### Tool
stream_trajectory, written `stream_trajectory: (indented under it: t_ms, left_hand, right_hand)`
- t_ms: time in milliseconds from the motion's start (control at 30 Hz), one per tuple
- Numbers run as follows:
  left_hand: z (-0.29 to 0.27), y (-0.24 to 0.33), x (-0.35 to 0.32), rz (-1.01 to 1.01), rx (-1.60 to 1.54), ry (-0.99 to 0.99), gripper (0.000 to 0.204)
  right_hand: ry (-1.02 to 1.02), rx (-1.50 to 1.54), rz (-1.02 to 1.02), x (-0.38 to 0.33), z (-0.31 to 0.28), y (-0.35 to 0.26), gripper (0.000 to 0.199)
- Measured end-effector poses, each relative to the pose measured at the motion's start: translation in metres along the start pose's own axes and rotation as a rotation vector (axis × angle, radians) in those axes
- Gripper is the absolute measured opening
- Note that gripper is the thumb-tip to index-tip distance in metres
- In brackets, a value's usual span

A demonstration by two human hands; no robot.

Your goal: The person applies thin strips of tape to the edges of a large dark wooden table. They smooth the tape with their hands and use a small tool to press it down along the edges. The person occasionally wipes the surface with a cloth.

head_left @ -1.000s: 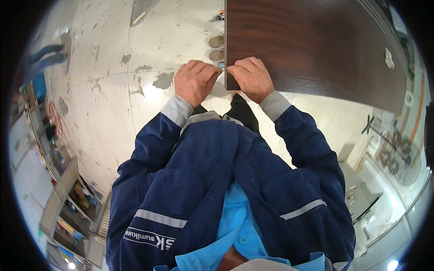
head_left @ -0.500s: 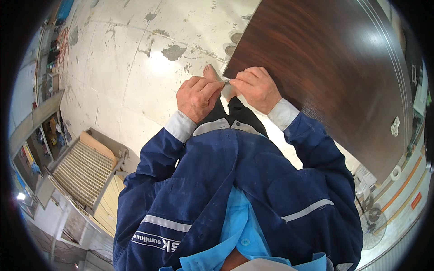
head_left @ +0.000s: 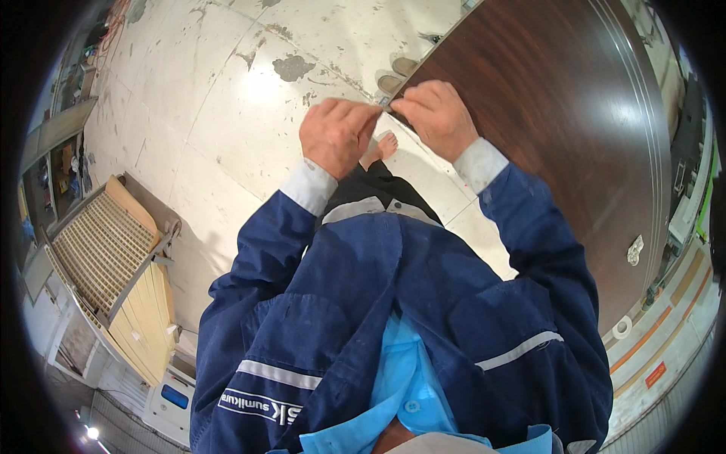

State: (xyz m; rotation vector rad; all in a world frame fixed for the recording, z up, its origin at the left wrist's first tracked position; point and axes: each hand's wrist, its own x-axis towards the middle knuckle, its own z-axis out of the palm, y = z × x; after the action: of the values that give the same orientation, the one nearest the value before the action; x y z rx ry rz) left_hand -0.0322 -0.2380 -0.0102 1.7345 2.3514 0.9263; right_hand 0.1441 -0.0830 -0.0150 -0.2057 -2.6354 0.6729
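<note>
- A large dark-brown wood-grain panel with a glossy face fills the upper right of the view; its near corner sits right between the two hands, above the person's legs.
- At that corner a small pale strip or film tab shows between the fingertips; it is too small to tell exactly what it is.
- The right hand rests on the panel's edge with its grip pinched shut at the corner, seemingly on that strip.
- The left hand is just beside it, off the panel's edge, fingers curled closed toward the same spot; whether it really holds the strip I cannot tell.
- Judged from this, the step in hand is picking at or starting something at the corner edge of the panel. The next move would call for a firm pinch and a steady pull along the edge, with the other hand bracing the board.
- Beneath lies a worn pale floor. A bare foot shows below the hands and a pair of shoes beside the panel's edge.
- A slatted wooden frame leans at the left.
</note>
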Motion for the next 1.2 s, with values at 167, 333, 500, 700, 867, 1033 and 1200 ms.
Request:
stream_trajectory:
  t_ms: [167,333,500,700,867,1033,1200]
  left_hand:
    - [-0.003,0.025,-0.024,0.083,-0.126,-0.078,0.012]
    - [0.016,-0.007,0.039,0.193,0.03,-0.032,0.016]
    - [0.065,-0.051,0.142,0.419,0.075,-0.167,0.016]
    - [-0.006,-0.027,0.073,0.387,0.046,-0.334,0.013]
    - [-0.015,-0.006,0.01,0.281,-0.006,-0.252,0.014]
    - [0.003,0.002,0.003,0.106,-0.001,-0.129,0.013]
    - [0.009,0.052,-0.02,0.187,-0.114,-0.099,0.017]
  right_hand:
    - [-0.031,0.058,-0.04,-0.012,-0.013,-0.004,0.021]
    - [0.09,-0.093,0.101,0.009,-0.011,0.031,0.016]
    - [0.371,-0.278,0.278,0.031,0.006,0.056,0.015]
    - [0.17,-0.157,0.14,0.004,0.012,0.008,0.023]
    - [0.128,0.035,-0.014,-0.006,0.003,-0.004,0.02]
    - [-0.102,-0.02,0.023,-0.004,-0.018,0.008,0.032]
    - [-0.189,0.031,-0.055,-0.017,-0.039,0.004,0.027]
